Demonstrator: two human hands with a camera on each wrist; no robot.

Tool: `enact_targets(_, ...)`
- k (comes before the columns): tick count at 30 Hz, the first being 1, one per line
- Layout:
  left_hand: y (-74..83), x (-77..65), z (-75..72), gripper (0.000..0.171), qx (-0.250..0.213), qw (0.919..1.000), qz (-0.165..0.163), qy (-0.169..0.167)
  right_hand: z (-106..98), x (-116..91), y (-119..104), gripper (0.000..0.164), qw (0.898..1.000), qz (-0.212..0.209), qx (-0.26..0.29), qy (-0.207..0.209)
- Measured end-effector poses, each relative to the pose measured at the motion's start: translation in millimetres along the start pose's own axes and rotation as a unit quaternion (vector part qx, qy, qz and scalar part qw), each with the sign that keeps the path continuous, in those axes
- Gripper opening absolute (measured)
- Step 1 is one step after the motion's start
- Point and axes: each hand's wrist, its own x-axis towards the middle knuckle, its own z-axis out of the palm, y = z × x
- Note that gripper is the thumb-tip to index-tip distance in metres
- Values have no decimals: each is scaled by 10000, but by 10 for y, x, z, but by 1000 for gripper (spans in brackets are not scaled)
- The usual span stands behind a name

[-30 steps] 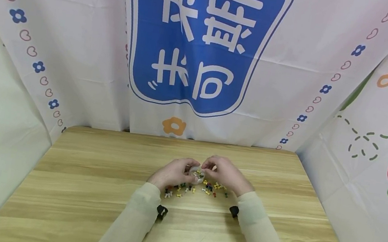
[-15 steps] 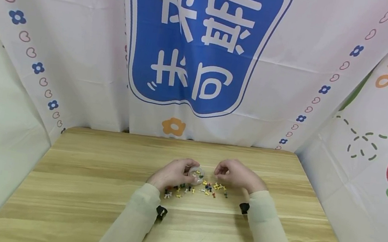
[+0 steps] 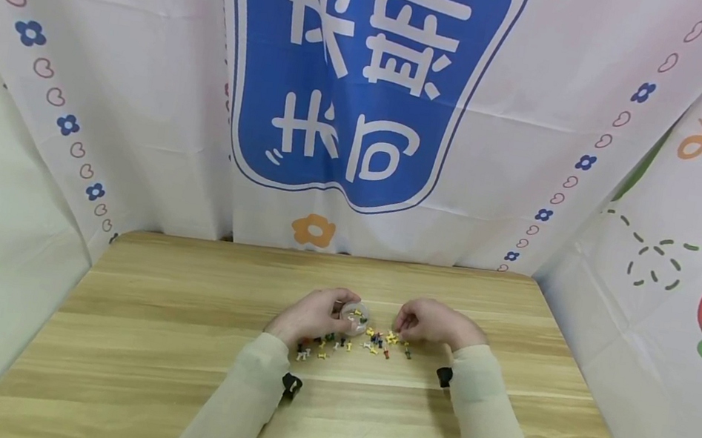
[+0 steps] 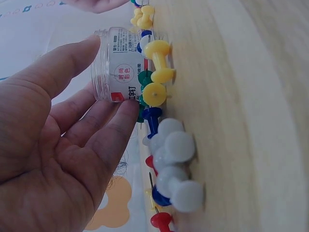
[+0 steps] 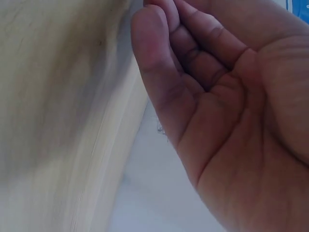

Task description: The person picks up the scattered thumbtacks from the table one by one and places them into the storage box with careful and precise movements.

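My left hand point(image 3: 312, 316) holds a small clear jar point(image 4: 118, 65) by its sides, thumb on one side and fingers on the other. The jar has a printed label, and a few push pins lie inside, among them a yellow push pin point(image 3: 357, 313). My right hand point(image 3: 427, 322) is lowered to the right of the jar, fingertips at a cluster of yellow push pins point(image 3: 392, 338). Its fingers are bent in the right wrist view, but their tips run past the frame edge, so whether they pinch a pin is hidden.
Loose push pins in several colours lie on the wooden table point(image 3: 172, 343) in front of the jar. White push pins point(image 4: 178, 147) and a yellow push pin point(image 4: 160, 60) lie near the left hand. A printed curtain point(image 3: 526, 124) hangs behind the table.
My right hand has moved from the jar's mouth to the right and down to the yellow push pins. The left hand stays in place with the jar.
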Motion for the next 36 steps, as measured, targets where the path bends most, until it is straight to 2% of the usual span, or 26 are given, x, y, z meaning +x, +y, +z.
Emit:
enact_targets(9,-41,25,10,56,-42,10000,37,4,35,27,0,14,9999,147,-20,20)
enact_targets(21,-20,8,7,55,-55,10000,25,16,47,30,-20,11,9990,281,-203,295)
enact_targets(29,-18,3,7,56,-38,10000,38,21,28,47,-22,12,9979,112,-364,532)
enact_targets(36,-27,17,12,55,-32,10000,69,41,21,99,-64,14,9945,-213,-401,945)
